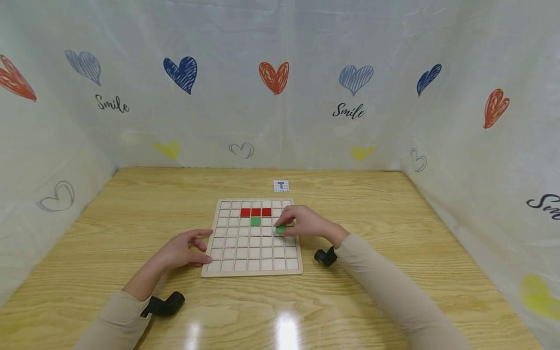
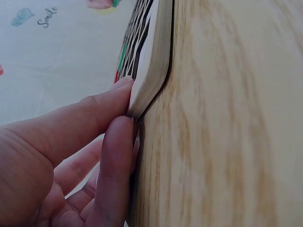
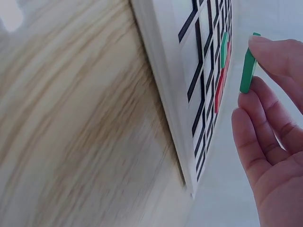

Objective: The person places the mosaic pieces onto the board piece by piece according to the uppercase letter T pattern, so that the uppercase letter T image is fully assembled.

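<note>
A square wooden grid board [image 1: 251,273] lies on the table. Three red tiles [image 1: 255,212] form a row in it, with one green tile [image 1: 255,221] below the middle one. My left hand [image 1: 179,250] rests at the board's left side, thumb and forefinger apart along the rim; in the left wrist view, fingertips [image 2: 124,84] touch the board's edge near a corner. Over the right part of the grid, my right hand [image 1: 302,221] pinches another green tile [image 3: 248,66] between thumb and fingers. The right wrist view shows this tile tilted on edge, raised above the board.
Behind the board lies a small printed card [image 1: 281,185] with a red and green grid pattern. Black wrist devices [image 1: 164,305] sit at both forearms. A white curtain [image 1: 306,126] with hearts and "Smile" lettering encloses the wooden table [image 1: 372,204] at the back and sides.
</note>
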`<state>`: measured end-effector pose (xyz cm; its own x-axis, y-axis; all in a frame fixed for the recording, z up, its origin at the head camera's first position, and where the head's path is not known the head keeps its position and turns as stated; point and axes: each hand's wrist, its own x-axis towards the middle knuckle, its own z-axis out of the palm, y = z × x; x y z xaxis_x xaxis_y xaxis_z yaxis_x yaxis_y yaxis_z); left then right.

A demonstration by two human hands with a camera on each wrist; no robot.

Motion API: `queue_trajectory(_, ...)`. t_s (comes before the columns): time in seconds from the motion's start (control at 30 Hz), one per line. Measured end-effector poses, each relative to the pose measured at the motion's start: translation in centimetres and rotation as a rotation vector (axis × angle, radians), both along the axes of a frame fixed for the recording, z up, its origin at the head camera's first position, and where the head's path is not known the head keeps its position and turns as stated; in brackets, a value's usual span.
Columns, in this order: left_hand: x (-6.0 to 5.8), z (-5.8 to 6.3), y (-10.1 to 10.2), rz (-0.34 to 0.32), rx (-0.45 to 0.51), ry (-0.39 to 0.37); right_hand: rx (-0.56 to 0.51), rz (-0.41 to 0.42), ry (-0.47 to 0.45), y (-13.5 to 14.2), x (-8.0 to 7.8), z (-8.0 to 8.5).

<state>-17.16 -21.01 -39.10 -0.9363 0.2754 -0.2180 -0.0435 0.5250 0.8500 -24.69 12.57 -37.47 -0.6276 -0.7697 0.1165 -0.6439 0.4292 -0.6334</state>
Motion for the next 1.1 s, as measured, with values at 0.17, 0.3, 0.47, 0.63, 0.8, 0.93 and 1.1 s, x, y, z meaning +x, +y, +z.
queue_trajectory(0.17, 0.0, 0.0, 0.0, -0.008, 0.001, -0.004, 0.010, 0.002, 0.006, -0.7, -0.2, -0.1)
queue_trajectory(0.3, 0.0, -0.1, 0.1, -0.011, -0.004, -0.005, 0.011, 0.004, 0.005, -1.3, -0.4, -0.2)
queue_trajectory(0.47, 0.0, 0.0, 0.0, -0.008, -0.021, -0.001, 0.000, 0.021, -0.005, -2.2, -0.5, -0.3)
queue_trajectory(0.63, 0.1, 0.1, 0.0, -0.003, -0.028, -0.005, 0.004, 0.041, -0.005, -2.9, -0.5, -0.4)
queue_trajectory(0.8, 0.0, 0.1, 0.0, -0.004, -0.023, -0.004, 0.022, 0.051, -0.004, -3.6, -0.6, -0.4)
queue_trajectory(0.93, 0.0, 0.1, -0.1, -0.012, -0.011, 0.000, 0.039, 0.034, -0.012, -4.2, -0.7, -0.4)
queue_trajectory(1.1, 0.1, 0.2, -0.1, -0.021, -0.006, 0.002, 0.050, 0.013, -0.021, -4.8, -0.8, -0.3)
